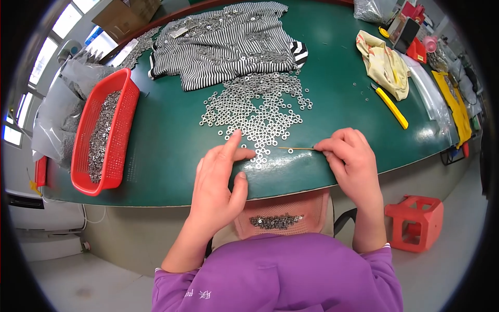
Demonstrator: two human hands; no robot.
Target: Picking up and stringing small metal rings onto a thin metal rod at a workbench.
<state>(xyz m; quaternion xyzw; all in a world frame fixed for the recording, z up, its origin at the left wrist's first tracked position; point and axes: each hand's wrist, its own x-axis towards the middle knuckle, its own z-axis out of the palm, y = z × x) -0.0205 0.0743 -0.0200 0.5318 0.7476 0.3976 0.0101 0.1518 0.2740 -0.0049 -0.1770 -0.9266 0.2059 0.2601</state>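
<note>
Many small silver metal rings (260, 112) lie spread over the green tabletop, thinning to a narrow trail near its front edge. My left hand (221, 177) is open beside that trail, fingers apart, the index and middle fingertips close to the rings. My right hand (348, 158) pinches a thin, pointed stick (301, 149) that looks like a toothpick, held nearly level and aimed left. One ring (290, 151) is just under the stick; whether they touch I cannot tell. Below the table edge, a pink basket (317, 208) at my lap holds a dark heap of small metal parts (275, 222).
A red basket (130, 101) of metal parts stands at the left by plastic bags (57, 114). Farther back lies a striped cloth (223, 47) strewn with parts. To the right are a yellow-handled cutter (391, 108), a cream cloth (384, 65) and, on the floor, a red stool (414, 223).
</note>
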